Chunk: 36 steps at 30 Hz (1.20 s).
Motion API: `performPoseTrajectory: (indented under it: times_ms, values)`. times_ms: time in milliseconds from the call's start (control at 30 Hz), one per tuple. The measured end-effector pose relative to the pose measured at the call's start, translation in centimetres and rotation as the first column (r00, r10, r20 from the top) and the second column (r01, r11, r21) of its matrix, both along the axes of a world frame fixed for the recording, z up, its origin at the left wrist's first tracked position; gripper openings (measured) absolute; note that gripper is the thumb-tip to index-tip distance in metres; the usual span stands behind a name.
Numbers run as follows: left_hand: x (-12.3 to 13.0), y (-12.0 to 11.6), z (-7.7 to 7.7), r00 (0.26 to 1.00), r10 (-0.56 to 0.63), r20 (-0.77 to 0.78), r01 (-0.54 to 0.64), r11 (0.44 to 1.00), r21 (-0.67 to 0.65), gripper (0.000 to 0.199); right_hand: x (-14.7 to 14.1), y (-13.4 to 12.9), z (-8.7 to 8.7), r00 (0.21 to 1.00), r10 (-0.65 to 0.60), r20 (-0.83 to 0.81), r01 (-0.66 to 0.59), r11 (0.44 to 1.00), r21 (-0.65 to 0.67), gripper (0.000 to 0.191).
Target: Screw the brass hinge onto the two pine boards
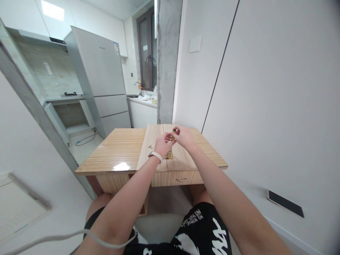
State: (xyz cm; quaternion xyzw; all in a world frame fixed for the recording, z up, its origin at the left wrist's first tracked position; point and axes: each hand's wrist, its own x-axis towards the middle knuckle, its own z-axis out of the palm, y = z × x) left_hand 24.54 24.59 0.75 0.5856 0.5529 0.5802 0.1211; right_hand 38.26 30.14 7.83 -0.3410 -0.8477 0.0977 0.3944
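Both my hands meet over two pale boards on the desk. My left hand, with a white band on its wrist, is closed with its fingertips at a small yellow-and-black object. From the other side my right hand pinches the same object. Its kind is too small to make out, and fingers cover part of it. Below the hands a brass-coloured metal piece lies across the seam between the boards, partly hidden by my left hand. A small dark screw-like piece rests left of my left hand.
The pale boards lie on a glossy wooden desk with a drawer at its front. A white wall stands close on the right. Behind are a fridge and a sink counter. A pale cable crosses my left arm.
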Motion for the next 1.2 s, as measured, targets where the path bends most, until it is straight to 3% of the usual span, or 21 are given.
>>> performPoseTrajectory:
  times_ms: [100, 300, 400, 533, 600, 667, 733, 800, 1033, 1200]
  values:
    - [0.4, 0.0, 0.9, 0.999, 0.035, -0.025, -0.035, 0.999, 0.001, 0.023, 0.0, -0.1, 0.1, 0.997, -0.068, 0.036, 0.068, 0.998, 0.014, 0.014]
    - [0.0, -0.1, 0.4, 0.997, -0.015, -0.069, 0.014, 0.999, -0.029, 0.03, 0.0, -0.7, 1.0, 0.974, -0.139, 0.176, 0.134, 0.99, 0.041, 0.021]
    - [0.0, 0.0, 0.3, 0.997, -0.062, -0.046, 0.062, 0.998, -0.003, 0.024, 0.1, -1.3, 1.8, 0.973, -0.036, 0.227, 0.029, 0.999, 0.034, 0.017]
    - [-0.2, -0.1, 0.1, 0.995, -0.1, -0.015, 0.099, 0.994, -0.045, 0.016, 0.2, -2.2, 2.9, 0.917, 0.169, 0.361, -0.153, 0.986, -0.074, 0.029]
    - [-0.7, -0.4, -0.5, 0.992, -0.113, -0.06, 0.107, 0.989, -0.1, 0.027, 0.1, -2.5, 3.3, 0.874, 0.173, 0.454, -0.15, 0.985, -0.087, 0.026]
    - [-1.6, -0.9, -1.4, 0.978, -0.114, -0.174, 0.087, 0.984, -0.158, 0.054, 0.0, -2.6, 3.6, 0.84, 0.14, 0.524, -0.133, 0.99, -0.05, 0.023]
    - [-2.6, -1.5, -2.7, 0.934, -0.1, -0.344, 0.03, 0.979, -0.203, 0.082, -0.2, -2.6, 3.7, 0.804, 0.116, 0.584, -0.14, 0.99, -0.004, 0.02]
    - [-3.5, -1.9, -4.0, 0.872, -0.114, -0.476, -0.007, 0.97, -0.244, 0.097, -0.3, -2.6, 3.9, 0.76, 0.119, 0.639, -0.168, 0.986, 0.016, 0.017]
    - [-4.7, -2.6, -6.6, 0.759, -0.125, -0.639, -0.075, 0.958, -0.277, 0.092, -1.4, -2.0, 4.9, 0.627, 0.142, 0.766, -0.193, 0.981, -0.024, 0.027]
    - [-4.7, -2.5, -7.4, 0.733, -0.098, -0.674, -0.105, 0.962, -0.254, 0.086, -2.4, -1.1, 5.1, 0.629, 0.121, 0.768, -0.152, 0.988, -0.031, 0.013]
